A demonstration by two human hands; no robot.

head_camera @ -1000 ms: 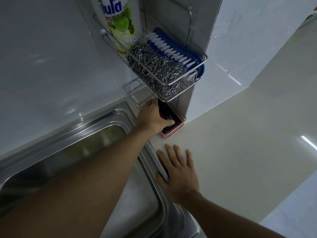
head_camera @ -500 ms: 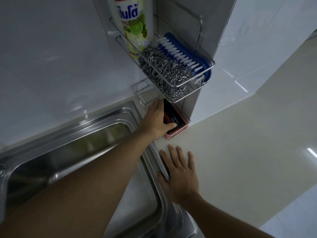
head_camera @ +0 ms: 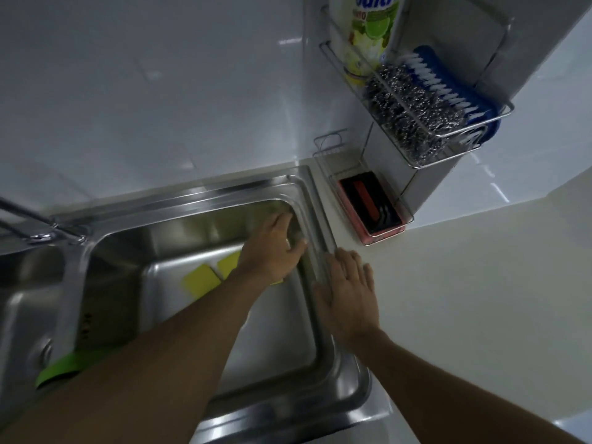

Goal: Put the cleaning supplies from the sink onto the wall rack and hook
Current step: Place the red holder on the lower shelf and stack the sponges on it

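Observation:
The wire wall rack [head_camera: 448,135] holds a dish soap bottle [head_camera: 368,30], a steel wool scrubber [head_camera: 413,107] and a blue brush [head_camera: 448,88]. Its lower tray [head_camera: 407,216] holds a red and black item [head_camera: 368,203]. Two yellow sponges [head_camera: 200,280] lie on the bottom of the steel sink [head_camera: 205,193], one partly hidden under my left wrist. My left hand [head_camera: 275,248] hovers open inside the basin near its right wall, holding nothing. My right hand [head_camera: 347,290] lies flat and open on the sink's right rim. No hook is visible.
A faucet [head_camera: 41,225] stands at the left behind the sink. A green item [head_camera: 64,366] lies at the sink's lower left, partly under my left arm. The pale countertop [head_camera: 464,299] stretches to the right. White wall tiles rise behind.
My left hand left the lower tray and dropped into the sink basin. The view swung left and down, bringing the sponges and faucet into sight. My right hand stayed on the rim.

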